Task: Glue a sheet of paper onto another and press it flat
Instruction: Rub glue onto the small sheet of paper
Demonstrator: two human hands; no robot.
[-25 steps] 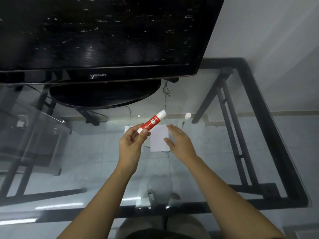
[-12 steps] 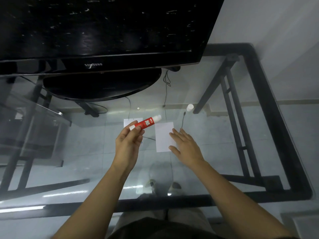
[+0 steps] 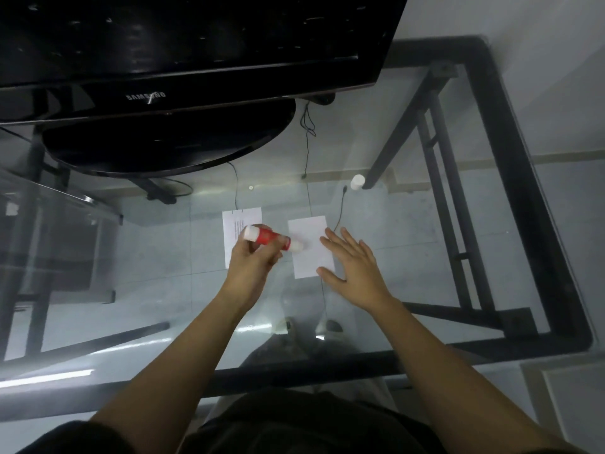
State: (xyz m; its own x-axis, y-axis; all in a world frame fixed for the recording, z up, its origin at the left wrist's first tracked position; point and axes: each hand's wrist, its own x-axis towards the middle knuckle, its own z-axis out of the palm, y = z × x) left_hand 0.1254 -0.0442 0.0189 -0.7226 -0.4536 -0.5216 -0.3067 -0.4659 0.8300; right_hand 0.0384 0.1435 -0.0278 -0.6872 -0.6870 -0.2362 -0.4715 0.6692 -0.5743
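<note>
The blank paper sheet [image 3: 311,244] lay on the glass table [image 3: 409,231], your right hand [image 3: 355,268] flat with fingers spread on its edge, while your left hand [image 3: 252,267] gripped the glue stick [image 3: 270,241], tip at the sheet, beside a printed sheet [image 3: 237,224].

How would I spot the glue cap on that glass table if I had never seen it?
Start at the big black TV at the back of the glass table. Follow the table's slanting black leg on the right down to its foot; the cap stands there. It is a small white cylinder, far smaller than the two flat white papers nearer the hands.
</note>
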